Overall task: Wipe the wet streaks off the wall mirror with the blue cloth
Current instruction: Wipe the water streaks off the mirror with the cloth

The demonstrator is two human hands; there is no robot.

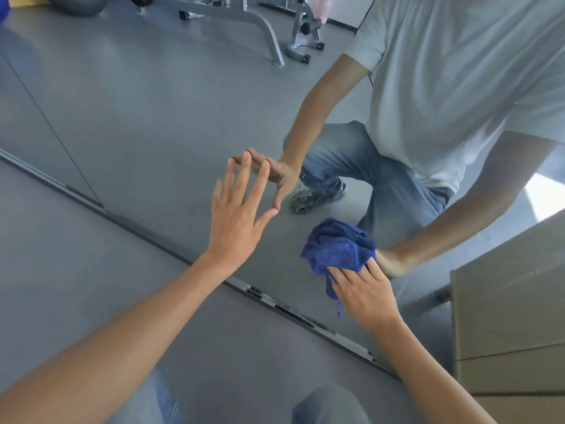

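The wall mirror point(159, 123) fills the upper part of the view and meets the grey floor along a diagonal bottom rail point(290, 313). My right hand point(363, 292) presses a bunched blue cloth point(339, 246) against the glass low down, near the rail. My left hand point(238, 212) rests flat on the mirror with its fingers spread, to the left of the cloth and holding nothing. The glass reflects both arms and a crouching person in a pale shirt and jeans. I cannot make out wet streaks on the glass.
A cardboard box point(513, 325) stands against the mirror at the right, close to my right arm. The mirror reflects a metal gym frame point(269, 35) and a grey exercise ball point(76, 4). Grey floor point(91, 270) lies under my left arm.
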